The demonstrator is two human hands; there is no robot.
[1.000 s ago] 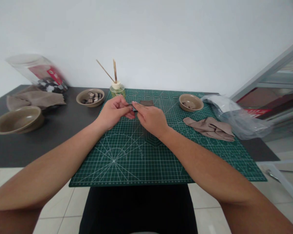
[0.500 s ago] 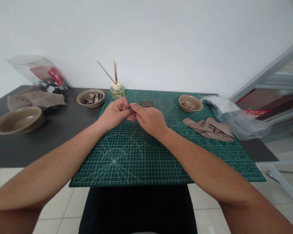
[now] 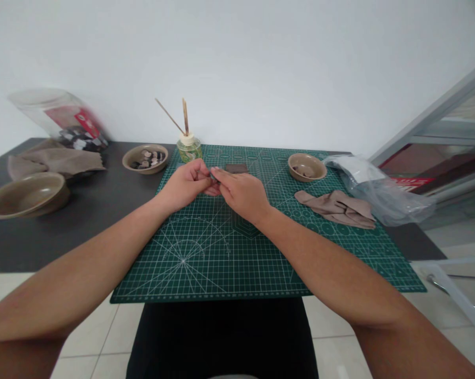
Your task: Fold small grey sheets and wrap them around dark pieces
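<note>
My left hand (image 3: 188,181) and my right hand (image 3: 243,190) meet above the green cutting mat (image 3: 205,263), fingertips pinched together. Between them is a small dark grey piece (image 3: 212,178), mostly covered by the fingers; its kind cannot be made out. Both hands are closed on it. Just behind my right hand a flat brown block (image 3: 236,168) lies on the mat, partly hidden by the fingers.
Left are a bowl of small dark and pale pieces (image 3: 145,159), a larger bowl (image 3: 28,196), a brown cloth (image 3: 59,160) and a clear jar (image 3: 63,118). A reed diffuser (image 3: 189,147) stands behind. Right are a small bowl (image 3: 307,167), another cloth (image 3: 335,208) and a plastic bag (image 3: 383,192).
The whole view has shifted slightly, so everything sits a little further left. Both hands keep nearly the same pose around the small piece.
</note>
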